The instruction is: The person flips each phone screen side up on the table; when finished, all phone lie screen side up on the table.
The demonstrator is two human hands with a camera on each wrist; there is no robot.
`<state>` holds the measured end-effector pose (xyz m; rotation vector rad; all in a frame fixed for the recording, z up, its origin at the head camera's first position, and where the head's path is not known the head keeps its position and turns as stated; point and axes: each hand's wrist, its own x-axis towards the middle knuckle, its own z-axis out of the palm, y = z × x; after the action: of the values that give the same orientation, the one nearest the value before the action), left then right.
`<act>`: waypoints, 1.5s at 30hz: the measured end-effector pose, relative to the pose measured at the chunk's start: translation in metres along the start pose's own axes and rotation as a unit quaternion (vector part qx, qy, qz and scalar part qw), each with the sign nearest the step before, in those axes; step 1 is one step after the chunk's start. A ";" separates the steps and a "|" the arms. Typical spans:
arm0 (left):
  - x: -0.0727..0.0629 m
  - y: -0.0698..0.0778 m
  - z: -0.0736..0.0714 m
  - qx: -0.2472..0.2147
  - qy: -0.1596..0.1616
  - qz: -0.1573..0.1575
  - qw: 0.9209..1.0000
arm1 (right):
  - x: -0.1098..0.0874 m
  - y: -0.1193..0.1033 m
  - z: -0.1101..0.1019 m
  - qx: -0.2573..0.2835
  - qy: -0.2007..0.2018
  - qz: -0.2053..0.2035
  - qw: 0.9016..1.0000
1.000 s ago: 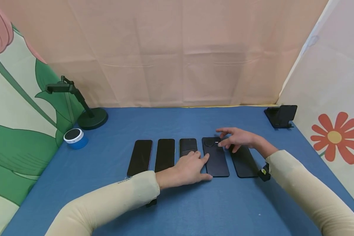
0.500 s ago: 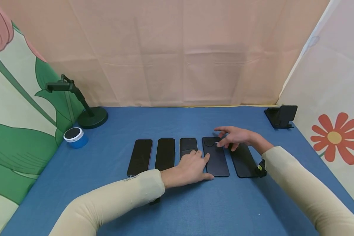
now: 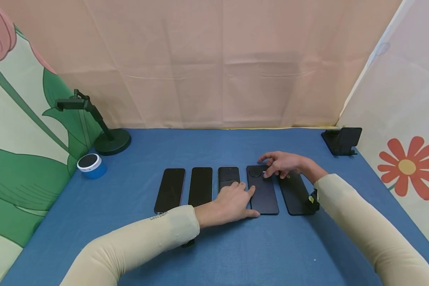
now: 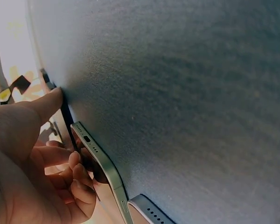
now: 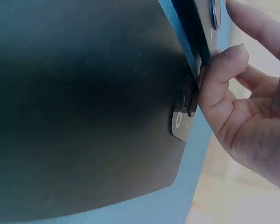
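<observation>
Navy phone (image 3: 265, 196) unmoved, right hand (image 3: 285, 163) shifted left

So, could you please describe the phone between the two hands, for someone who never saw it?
On the blue table, find the row of five phones. In the head view, take the fourth phone from the left. Its back, with a big round camera disc, faces up; the three phones to its left show none, and it looks bluer than its right neighbour.

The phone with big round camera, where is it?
In the head view, right of centre, this phone is fourth from left, the left hand at its left edge, the right hand at its top.
</observation>
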<state>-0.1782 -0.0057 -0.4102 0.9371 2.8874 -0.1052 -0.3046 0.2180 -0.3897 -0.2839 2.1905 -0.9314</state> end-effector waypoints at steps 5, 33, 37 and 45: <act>0.001 0.000 0.000 -0.010 -0.007 -0.005 1.000 | -0.001 0.003 -0.002 0.014 0.003 -0.012 1.000; -0.001 -0.008 -0.005 -0.051 -0.010 0.008 0.999 | -0.023 -0.007 0.000 -0.018 0.034 -0.027 0.999; -0.002 -0.009 -0.005 -0.053 -0.008 0.009 0.999 | -0.023 -0.013 -0.002 -0.030 0.028 -0.014 0.999; -0.007 -0.006 -0.006 -0.083 -0.005 0.015 0.996 | -0.023 -0.022 -0.004 -0.052 0.015 -0.006 0.999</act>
<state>-0.1772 -0.0140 -0.4029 0.9457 2.8189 0.1298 -0.2923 0.2150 -0.3603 -0.3331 2.2711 -0.8348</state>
